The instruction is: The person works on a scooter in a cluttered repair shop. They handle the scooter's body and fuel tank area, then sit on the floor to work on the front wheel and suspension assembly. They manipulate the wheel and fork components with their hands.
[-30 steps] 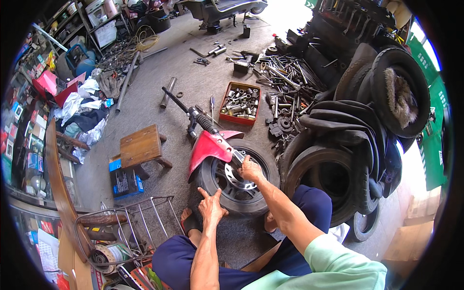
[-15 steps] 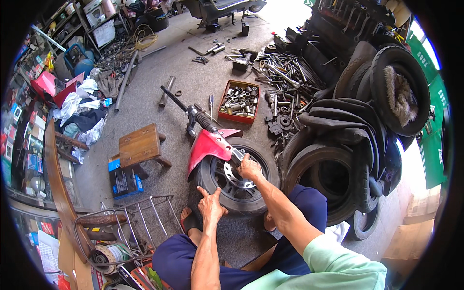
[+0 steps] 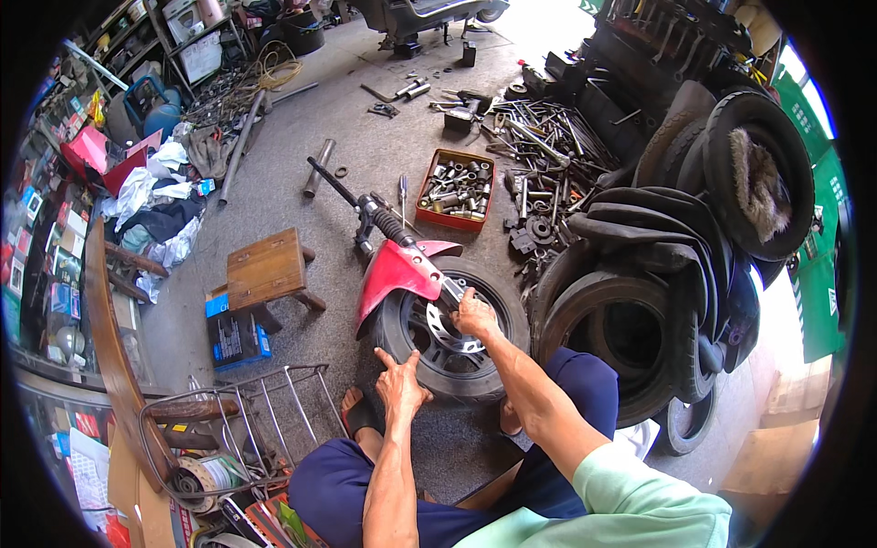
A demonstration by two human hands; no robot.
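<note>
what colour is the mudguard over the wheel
Red mudguard, with a paler pinkish sheen; seen in the head view.

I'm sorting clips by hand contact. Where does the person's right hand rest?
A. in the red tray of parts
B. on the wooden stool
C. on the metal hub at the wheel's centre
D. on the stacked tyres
C: the right hand lies on the silvery hub inside the black tyre, beside the red mudguard.

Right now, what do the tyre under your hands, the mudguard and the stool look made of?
The tyre looks like matte black rubber with moulded tread. The red mudguard seems glossy painted plastic, though possibly metal. The stool is bare brown wood, with plank seams showing.
</note>
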